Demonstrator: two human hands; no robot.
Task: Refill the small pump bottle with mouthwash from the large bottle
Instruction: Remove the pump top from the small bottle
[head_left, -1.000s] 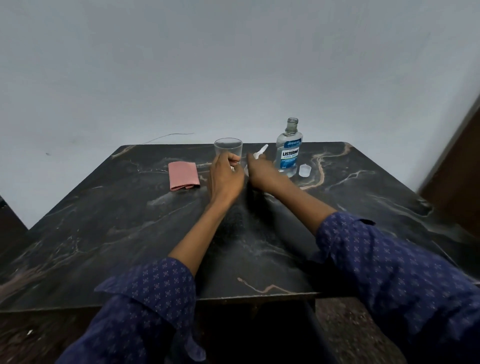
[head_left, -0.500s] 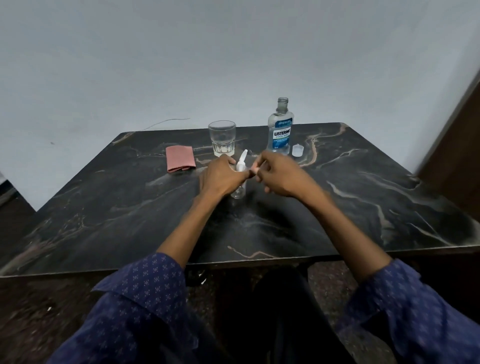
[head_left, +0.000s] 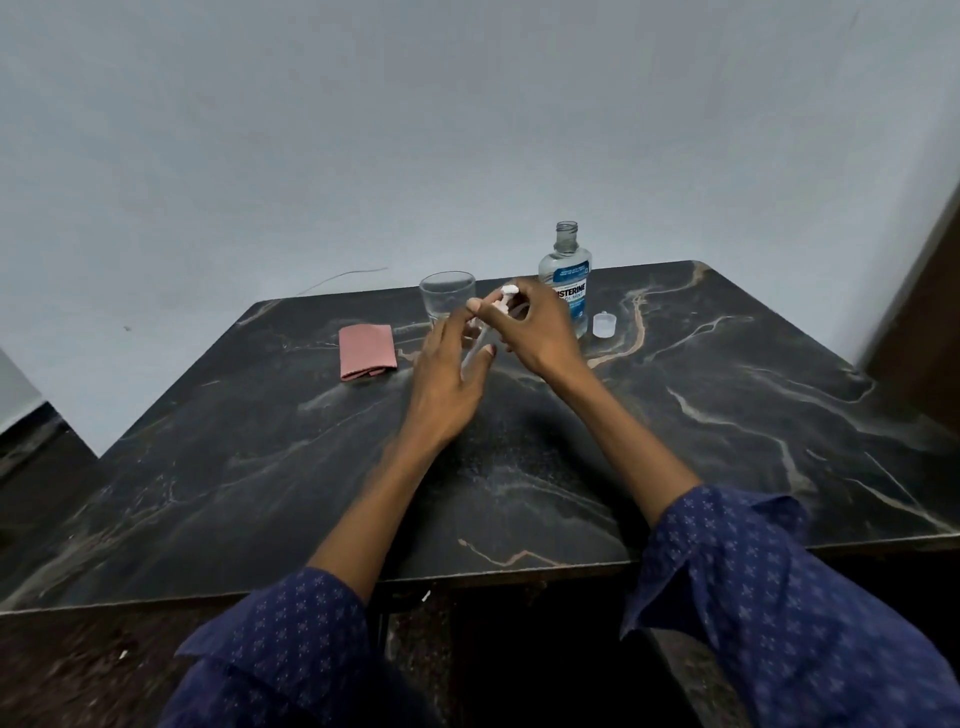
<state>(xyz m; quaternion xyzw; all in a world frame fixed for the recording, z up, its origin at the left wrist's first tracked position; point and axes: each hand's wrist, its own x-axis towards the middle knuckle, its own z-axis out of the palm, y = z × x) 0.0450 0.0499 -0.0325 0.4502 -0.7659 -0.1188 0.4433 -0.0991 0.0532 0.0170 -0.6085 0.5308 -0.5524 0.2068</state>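
Observation:
My left hand (head_left: 449, 382) holds the small clear pump bottle (head_left: 471, 359) just above the dark marble table (head_left: 727, 415), in front of the glass. My right hand (head_left: 532, 332) pinches the bottle's white pump head (head_left: 507, 292) and has it raised and tilted over the bottle, with a thin tube (head_left: 485, 338) showing below it. Most of the small bottle is hidden by my fingers. The large mouthwash bottle (head_left: 567, 278) stands uncapped behind my right hand, holding clear liquid. Its clear cap (head_left: 604, 325) sits on the table just to its right.
An empty drinking glass (head_left: 447, 297) stands behind my left hand. A folded pink cloth (head_left: 366, 352) lies to its left. A pale wall rises behind the table, and a dark door edge (head_left: 930, 322) is at the right.
My hands drew the small bottle back from beside the glass toward me. My right hand has since risen with the pump head, which now sits higher and tilted.

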